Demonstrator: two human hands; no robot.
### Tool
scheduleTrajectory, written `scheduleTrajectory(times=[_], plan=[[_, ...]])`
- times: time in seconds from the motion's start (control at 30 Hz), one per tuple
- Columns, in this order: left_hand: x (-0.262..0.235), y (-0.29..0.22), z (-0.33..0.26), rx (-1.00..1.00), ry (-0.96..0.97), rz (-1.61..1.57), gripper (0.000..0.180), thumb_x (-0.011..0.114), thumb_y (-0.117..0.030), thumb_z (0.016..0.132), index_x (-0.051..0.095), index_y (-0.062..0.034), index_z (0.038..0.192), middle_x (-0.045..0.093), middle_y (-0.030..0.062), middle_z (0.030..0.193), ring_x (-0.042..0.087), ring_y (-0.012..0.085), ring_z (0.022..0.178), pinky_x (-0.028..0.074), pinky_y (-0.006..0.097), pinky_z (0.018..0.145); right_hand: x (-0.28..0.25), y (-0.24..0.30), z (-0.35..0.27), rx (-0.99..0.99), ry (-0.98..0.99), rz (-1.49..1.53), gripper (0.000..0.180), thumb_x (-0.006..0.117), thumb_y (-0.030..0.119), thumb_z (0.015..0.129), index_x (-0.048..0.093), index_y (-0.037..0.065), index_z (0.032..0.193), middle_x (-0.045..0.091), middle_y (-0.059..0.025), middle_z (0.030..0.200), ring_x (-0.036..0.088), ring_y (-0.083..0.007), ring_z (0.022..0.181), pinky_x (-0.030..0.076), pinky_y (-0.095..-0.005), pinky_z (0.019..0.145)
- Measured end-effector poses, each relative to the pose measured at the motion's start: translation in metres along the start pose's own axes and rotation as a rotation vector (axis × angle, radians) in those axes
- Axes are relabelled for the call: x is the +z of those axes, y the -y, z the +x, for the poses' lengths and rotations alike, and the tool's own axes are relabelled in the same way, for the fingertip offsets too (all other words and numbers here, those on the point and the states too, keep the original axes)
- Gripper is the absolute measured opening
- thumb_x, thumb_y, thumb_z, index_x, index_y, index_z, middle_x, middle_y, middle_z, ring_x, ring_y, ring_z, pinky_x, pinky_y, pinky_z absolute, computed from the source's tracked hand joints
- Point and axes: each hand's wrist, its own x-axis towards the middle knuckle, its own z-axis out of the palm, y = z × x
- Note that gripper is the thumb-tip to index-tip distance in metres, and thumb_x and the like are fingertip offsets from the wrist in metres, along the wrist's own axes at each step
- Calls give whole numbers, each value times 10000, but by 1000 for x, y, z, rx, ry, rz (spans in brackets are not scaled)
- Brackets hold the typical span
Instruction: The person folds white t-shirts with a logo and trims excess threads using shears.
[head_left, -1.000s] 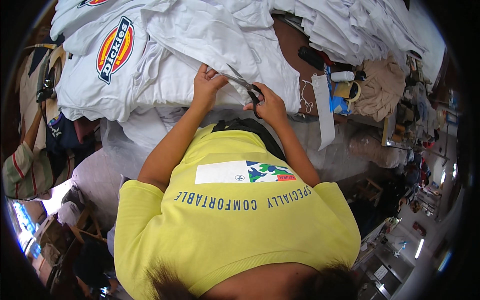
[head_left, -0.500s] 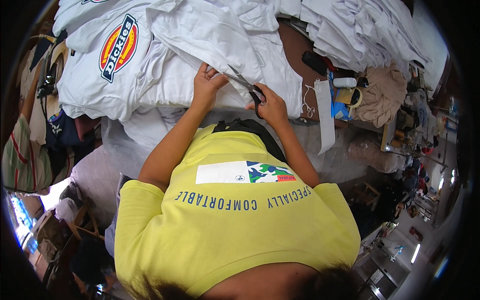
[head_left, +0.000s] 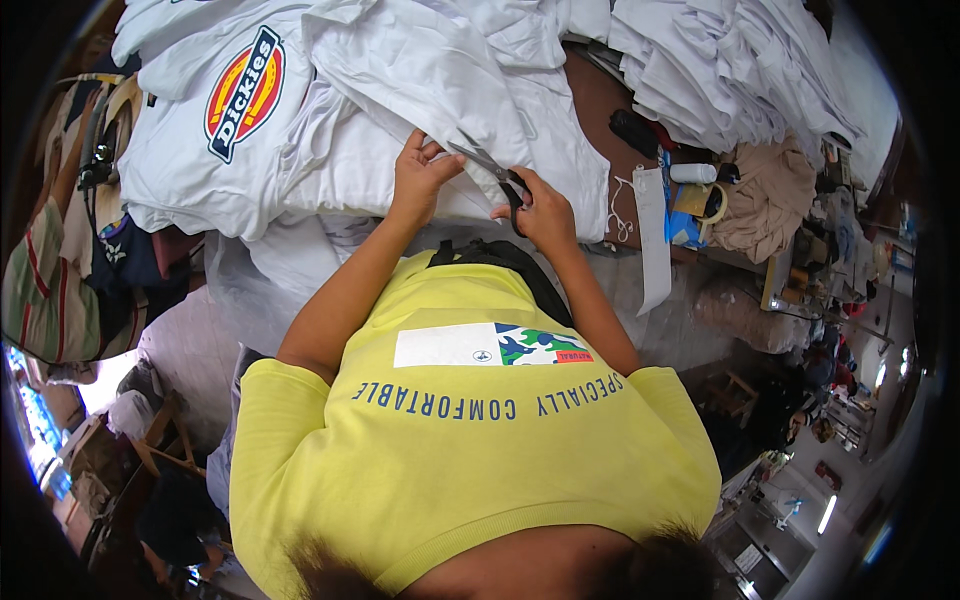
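White T-shirts lie spread in layers across the table, the left one [head_left: 170, 130] with a large printed emblem on its front. My left hand [head_left: 425, 180] pinches the edge of a white T-shirt [head_left: 400, 85] at the near side of the pile. In my right hand [head_left: 545, 210] is a pair of scissors [head_left: 490, 160] with black handles; its metal blades point to the far left, over the cloth close to my left fingertips. The blades look parted a little. Whether a thread lies between them is too small to tell.
More white garments [head_left: 720, 70] are heaped at the far right on the brown table [head_left: 595, 110]. Near them lie a black object [head_left: 632, 130], a white paper strip [head_left: 652, 240], a tape roll [head_left: 714, 200] and beige cloth [head_left: 765, 195]. A person in striped clothing [head_left: 50, 290] is at the left.
My left hand has shifted very slightly to the right, closer to the scissors. The view has tilted a little; both hands keep their holds.
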Motion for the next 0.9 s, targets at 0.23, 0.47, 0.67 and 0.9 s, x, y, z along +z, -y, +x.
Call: scheduleTrajectory(times=[0.23, 0.47, 0.67, 0.9], plan=[[-1, 0, 0, 23, 13, 22, 490, 603, 83, 745, 430, -16, 1193, 600, 95, 1007, 587, 136, 892, 487, 244, 778, -8, 20, 15, 48, 97, 28, 617, 781, 400, 565, 568, 138, 1082, 576, -78, 669, 591, -252, 604, 455, -344, 552], [-4, 3, -1, -45, -1, 4, 504, 608, 54, 758, 416, -19, 1218, 597, 83, 1023, 590, 144, 890, 488, 246, 772, 4, -10, 2, 132, 143, 123, 571, 792, 259, 611, 556, 120, 1112, 606, -118, 657, 603, -251, 578, 445, -315, 542], [-19, -1, 12, -109, -151, -99, 372, 616, -56, 808, 453, -38, 1142, 602, 41, 941, 590, 134, 831, 483, 253, 722, -42, -58, -30, 378, 50, 105, 609, 709, 109, 706, 446, 126, 1254, 631, -183, 962, 623, -301, 807, 483, -346, 711], [-50, -18, 52, -57, -377, -226, 202, 594, -73, 840, 505, -51, 1020, 582, 18, 844, 583, 140, 795, 488, 275, 720, -118, -147, -82, 537, -175, 269, 518, 505, 3, 837, 380, 107, 1328, 630, -139, 929, 618, -272, 806, 474, -352, 739]])
